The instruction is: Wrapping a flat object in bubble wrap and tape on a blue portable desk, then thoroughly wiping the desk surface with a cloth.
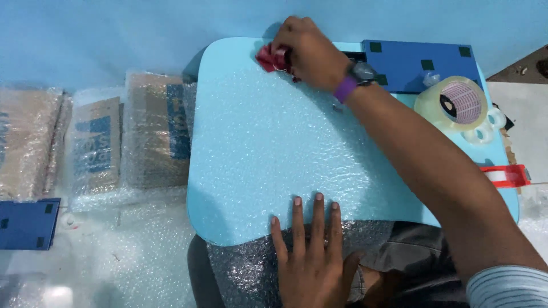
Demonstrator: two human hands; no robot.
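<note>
A sheet of clear bubble wrap (pixel 268 148) lies spread over a light blue lap table (pixel 200 188). My left hand (pixel 311 259) rests flat, fingers apart, on the wrap at the table's near edge. My right hand (pixel 308 51) reaches across to the far edge and is closed on a small red tool (pixel 269 58) pressed against the wrap. A purple band and a watch sit on that wrist.
A roll of clear tape (pixel 454 102) and a dark blue box (pixel 416 63) sit at the table's far right. A red tape dispenser (pixel 508 175) lies beyond the right edge. Bubble-wrapped cardboard parcels (pixel 123 142) lie on the left, with another blue box (pixel 25 223).
</note>
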